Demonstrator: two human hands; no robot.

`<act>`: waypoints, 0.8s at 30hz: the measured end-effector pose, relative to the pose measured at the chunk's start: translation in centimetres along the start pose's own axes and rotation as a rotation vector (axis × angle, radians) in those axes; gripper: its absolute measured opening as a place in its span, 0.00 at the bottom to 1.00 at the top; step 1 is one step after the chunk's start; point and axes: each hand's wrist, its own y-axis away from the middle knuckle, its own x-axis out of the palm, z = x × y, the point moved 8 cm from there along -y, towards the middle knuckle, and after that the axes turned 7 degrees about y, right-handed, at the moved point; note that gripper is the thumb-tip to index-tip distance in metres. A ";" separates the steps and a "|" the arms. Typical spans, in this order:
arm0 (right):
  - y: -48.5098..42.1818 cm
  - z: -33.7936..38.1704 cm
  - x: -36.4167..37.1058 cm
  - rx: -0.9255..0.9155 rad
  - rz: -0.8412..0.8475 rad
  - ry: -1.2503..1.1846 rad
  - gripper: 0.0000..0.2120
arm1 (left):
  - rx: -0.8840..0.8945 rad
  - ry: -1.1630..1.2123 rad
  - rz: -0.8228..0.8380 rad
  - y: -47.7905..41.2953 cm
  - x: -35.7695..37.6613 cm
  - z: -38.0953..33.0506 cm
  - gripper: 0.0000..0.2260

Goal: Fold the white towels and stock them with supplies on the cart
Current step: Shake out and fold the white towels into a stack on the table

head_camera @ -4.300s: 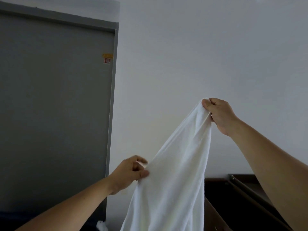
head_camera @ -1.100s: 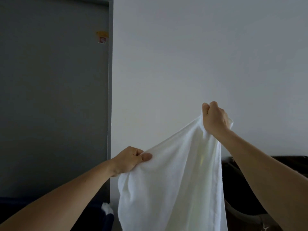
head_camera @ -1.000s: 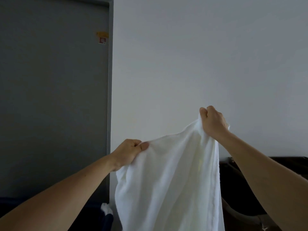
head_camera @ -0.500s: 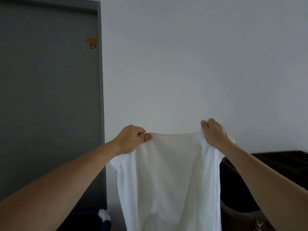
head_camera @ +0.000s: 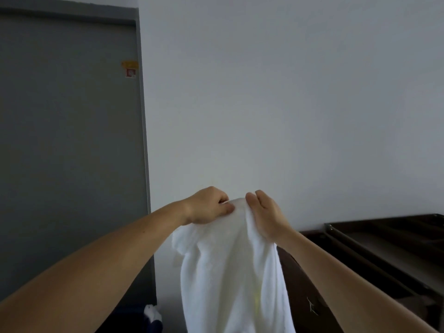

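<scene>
Both the left grip (head_camera: 207, 206) and right grip (head_camera: 264, 215) pinch the white towel (head_camera: 230, 272) beside the dark cart (head_camera: 396, 227).

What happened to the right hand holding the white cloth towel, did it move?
Yes. The right hand moved left, toward the grey door frame, ending beside the left hand on the white cloth towel.

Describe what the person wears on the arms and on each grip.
No sleeves show: the left forearm and right forearm are bare to the frame edge. The left grip and right grip are ungloved, with no ring, watch or bracelet visible.
</scene>
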 end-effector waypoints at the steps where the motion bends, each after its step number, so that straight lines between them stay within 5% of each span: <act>1: -0.4 0.0 -0.5 -0.013 -0.022 0.073 0.17 | -0.048 0.044 0.034 0.6 0.2 1.1 0.15; 7: -2.8 -0.3 -1.6 -0.068 -0.098 0.299 0.16 | -0.230 0.367 0.204 3.5 2.2 6.3 0.05; 13: -3.9 -2.0 -1.5 0.051 -0.147 0.297 0.16 | -0.203 1.027 0.373 4.6 2.6 7.1 0.22; 19: -4.2 -3.1 -2.2 0.093 -0.144 0.345 0.17 | -0.263 1.032 0.236 4.1 0.6 8.5 0.00; 24: -3.6 -2.3 -2.6 0.030 -0.162 0.370 0.16 | -0.465 0.613 -0.088 3.0 -3.0 9.9 0.04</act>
